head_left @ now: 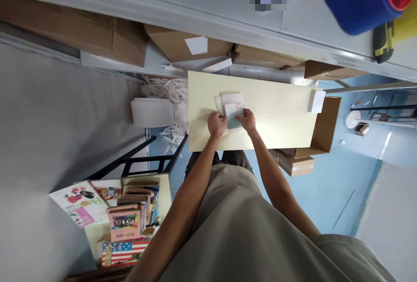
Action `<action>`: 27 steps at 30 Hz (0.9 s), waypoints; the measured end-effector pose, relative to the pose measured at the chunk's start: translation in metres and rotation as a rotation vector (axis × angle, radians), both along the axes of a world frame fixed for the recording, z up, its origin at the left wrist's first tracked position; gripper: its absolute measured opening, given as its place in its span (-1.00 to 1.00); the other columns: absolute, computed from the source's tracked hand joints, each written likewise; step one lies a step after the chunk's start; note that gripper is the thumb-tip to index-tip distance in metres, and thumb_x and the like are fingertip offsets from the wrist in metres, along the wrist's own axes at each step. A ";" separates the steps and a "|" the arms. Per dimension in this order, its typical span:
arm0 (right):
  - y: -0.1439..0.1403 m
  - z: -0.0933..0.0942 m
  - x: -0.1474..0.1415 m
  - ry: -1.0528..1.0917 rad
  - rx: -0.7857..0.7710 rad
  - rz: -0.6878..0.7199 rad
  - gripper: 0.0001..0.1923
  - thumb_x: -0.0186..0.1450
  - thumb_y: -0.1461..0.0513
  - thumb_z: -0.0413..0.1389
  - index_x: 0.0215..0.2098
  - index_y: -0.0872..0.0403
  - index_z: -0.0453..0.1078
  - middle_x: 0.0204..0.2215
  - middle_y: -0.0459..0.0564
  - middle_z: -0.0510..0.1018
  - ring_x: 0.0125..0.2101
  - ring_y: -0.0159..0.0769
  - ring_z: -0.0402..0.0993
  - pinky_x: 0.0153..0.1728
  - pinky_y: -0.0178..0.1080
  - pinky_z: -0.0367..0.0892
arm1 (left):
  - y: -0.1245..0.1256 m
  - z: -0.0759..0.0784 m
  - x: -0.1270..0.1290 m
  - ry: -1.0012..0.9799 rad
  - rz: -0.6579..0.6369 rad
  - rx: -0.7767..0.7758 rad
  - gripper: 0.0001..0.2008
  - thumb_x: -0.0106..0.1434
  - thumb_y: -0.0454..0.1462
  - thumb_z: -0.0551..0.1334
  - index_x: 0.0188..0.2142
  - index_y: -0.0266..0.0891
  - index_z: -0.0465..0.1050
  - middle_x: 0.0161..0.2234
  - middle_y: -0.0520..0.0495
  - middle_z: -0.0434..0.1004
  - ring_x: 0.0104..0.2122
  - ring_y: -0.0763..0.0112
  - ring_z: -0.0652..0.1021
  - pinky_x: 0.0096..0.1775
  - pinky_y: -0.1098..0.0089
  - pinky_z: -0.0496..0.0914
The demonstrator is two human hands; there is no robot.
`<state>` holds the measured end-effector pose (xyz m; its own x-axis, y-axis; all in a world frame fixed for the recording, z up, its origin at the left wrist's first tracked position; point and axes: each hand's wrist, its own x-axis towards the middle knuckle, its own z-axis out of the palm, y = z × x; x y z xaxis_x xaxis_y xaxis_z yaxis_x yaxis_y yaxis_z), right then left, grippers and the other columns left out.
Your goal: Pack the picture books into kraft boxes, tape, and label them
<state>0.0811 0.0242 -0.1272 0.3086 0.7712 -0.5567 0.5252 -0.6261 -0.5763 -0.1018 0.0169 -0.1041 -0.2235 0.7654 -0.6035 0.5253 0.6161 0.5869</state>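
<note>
Fingers of the left hand (216,124) and right hand (248,120) pinch the pale blue booklet (234,115) from either side. It lies centre frame on the cream table (280,112), overlapping a white envelope (231,98) just above.

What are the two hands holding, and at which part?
Both hold a small pale card on the table: left hand at its left edge, right hand at its right edge.

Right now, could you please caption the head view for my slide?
Both hands, left hand and right hand, hold a small card on a pale table.
</note>
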 end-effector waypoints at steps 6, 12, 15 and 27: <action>0.008 -0.016 -0.052 0.091 0.127 -0.021 -0.48 0.20 0.06 0.43 0.07 0.04 0.56 -0.02 0.11 0.68 -0.06 -0.06 0.61 0.14 0.08 0.58 | 0.014 0.003 -0.050 -0.083 0.046 0.111 -0.92 0.45 -0.36 0.30 -0.18 -0.18 0.58 -0.16 -0.21 0.78 -0.16 0.14 0.76 0.00 0.26 0.54; 0.059 -0.026 -0.136 -0.009 0.145 -0.032 -0.55 0.33 0.17 0.36 0.18 0.05 0.54 0.11 0.22 0.61 0.04 -0.01 0.63 0.25 0.05 0.54 | 0.072 -0.004 -0.108 0.045 0.040 0.185 -0.84 0.46 -0.40 0.26 -0.10 -0.22 0.63 -0.03 -0.30 0.80 0.00 0.04 0.75 0.15 0.19 0.53; 0.074 -0.023 -0.151 -0.054 0.127 -0.026 -0.58 0.36 0.23 0.31 0.19 0.04 0.54 0.12 0.22 0.60 0.08 0.02 0.63 0.29 0.07 0.51 | 0.086 -0.004 -0.119 0.004 0.043 0.125 -0.79 0.43 -0.43 0.26 -0.05 -0.21 0.65 -0.01 -0.30 0.80 0.07 0.02 0.75 0.21 0.16 0.52; 0.008 0.048 -0.106 0.169 0.230 0.228 -0.63 0.43 0.11 0.27 0.15 0.06 0.52 0.21 0.33 0.62 0.11 0.03 0.68 0.17 0.08 0.64 | -0.034 0.045 -0.143 -0.161 0.292 0.213 -0.82 0.43 -0.27 0.28 -0.06 -0.15 0.66 -0.04 -0.21 0.83 -0.02 0.09 0.77 0.19 0.15 0.60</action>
<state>-0.0252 0.0317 -0.0795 0.0330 0.9206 -0.3890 0.5219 -0.3478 -0.7789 -0.2446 -0.0175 -0.0587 -0.3662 0.7955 -0.4827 0.2369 0.5814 0.7784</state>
